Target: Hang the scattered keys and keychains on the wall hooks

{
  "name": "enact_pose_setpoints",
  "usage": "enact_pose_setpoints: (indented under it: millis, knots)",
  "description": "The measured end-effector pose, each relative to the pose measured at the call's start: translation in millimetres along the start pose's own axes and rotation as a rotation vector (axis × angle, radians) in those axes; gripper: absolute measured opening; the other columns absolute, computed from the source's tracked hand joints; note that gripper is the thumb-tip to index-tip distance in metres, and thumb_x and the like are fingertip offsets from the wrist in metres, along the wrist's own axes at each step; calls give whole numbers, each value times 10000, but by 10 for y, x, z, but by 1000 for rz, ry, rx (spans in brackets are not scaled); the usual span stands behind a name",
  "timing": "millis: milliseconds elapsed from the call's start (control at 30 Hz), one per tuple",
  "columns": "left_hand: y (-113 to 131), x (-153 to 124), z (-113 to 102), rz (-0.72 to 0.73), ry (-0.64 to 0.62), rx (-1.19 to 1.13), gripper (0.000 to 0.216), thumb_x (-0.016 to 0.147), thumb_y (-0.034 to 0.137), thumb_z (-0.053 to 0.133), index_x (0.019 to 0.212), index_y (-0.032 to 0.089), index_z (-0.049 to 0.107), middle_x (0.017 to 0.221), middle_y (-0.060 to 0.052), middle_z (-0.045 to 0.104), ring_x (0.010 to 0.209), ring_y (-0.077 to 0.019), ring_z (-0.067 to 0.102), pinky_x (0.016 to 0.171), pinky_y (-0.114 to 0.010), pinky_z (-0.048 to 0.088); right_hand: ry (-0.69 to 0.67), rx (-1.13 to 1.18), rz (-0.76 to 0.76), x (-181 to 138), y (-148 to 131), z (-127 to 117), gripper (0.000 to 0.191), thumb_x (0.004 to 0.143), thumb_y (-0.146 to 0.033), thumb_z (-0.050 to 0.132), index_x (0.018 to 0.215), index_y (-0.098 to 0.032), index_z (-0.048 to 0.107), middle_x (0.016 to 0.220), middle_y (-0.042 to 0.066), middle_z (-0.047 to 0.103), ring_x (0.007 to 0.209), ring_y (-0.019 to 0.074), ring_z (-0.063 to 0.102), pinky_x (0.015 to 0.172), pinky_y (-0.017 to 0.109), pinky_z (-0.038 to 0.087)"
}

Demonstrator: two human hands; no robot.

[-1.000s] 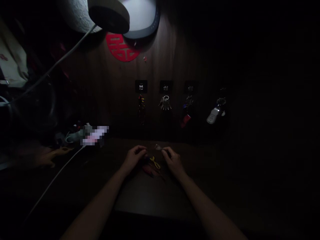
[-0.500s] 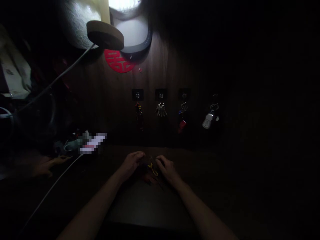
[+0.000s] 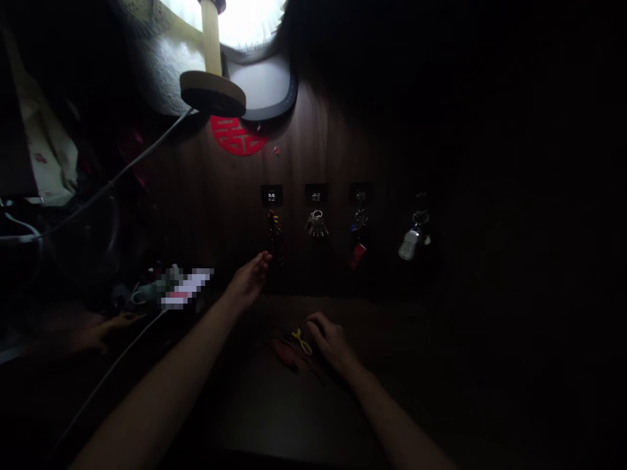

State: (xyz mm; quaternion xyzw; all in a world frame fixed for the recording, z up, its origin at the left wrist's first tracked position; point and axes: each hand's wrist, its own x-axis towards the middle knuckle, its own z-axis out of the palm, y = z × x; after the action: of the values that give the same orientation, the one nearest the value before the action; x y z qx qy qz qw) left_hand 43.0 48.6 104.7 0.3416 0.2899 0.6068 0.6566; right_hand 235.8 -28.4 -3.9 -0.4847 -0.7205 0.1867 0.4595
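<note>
In the head view my left hand point(image 3: 249, 282) is raised, fingers stretched forward and holding nothing I can see. Its fingertips are close below the leftmost hanging bunch point(image 3: 274, 227), which is dark with red and yellow bits; whether they touch is unclear. My right hand point(image 3: 329, 336) rests on the dark tabletop point(image 3: 294, 418), thumb and forefinger apart. Just left of it lies a looped yellow cord point(image 3: 304, 343). Beside the cord is a dark red item point(image 3: 285, 354), too dim to name.
A key bunch point(image 3: 317, 223), a ring with a red tag point(image 3: 359, 250) and a ring with a silvery fob point(image 3: 408, 245) hang on the wall. A lamp point(image 3: 213, 91) glows above. At left are a white cable point(image 3: 115, 365), a blurred-out item point(image 3: 189, 287) and another person's hand point(image 3: 110, 326).
My left hand has lifted from beside the yellow cord, forward and up toward the leftmost hanging bunch. My right hand has stayed about where it was. The view has tilted slightly upward.
</note>
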Motion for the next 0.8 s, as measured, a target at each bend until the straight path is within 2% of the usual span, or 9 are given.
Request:
enact_pose_setpoints:
  millis: [133,367,600,800]
  knots:
    - [233,189,165,162,-13,64,168,734,86,605,861,180,663,872,-6,692,653,-42,609,551,-128,449,27,-8,-12,7,12,1,230,854,-356,399,873,-209,575,804,18,646,760,148,612,701,238,430]
    - [518,606,508,451,133,301,299,645,200,711,933,142,661,845,-42,704,769,-137,651,696,-245,504,55,-5,-28,9,55,7,206,853,-338,413,893,-221,578,806,11,656,766,146,616,700,234,438]
    - [570,826,677,579,132,375,274,659,201,657,917,111,676,777,-49,694,681,-129,634,705,-270,497,69,-6,-45,18,108,29,206,848,-333,411,887,-221,579,806,10,652,767,147,615,698,235,439]
    - [558,867,664,732,194,699,209,652,205,638,837,135,706,803,-54,709,776,-169,634,746,-271,472,48,-20,-29,18,105,14,210,851,-327,400,911,-214,568,836,22,651,790,150,619,722,241,437]
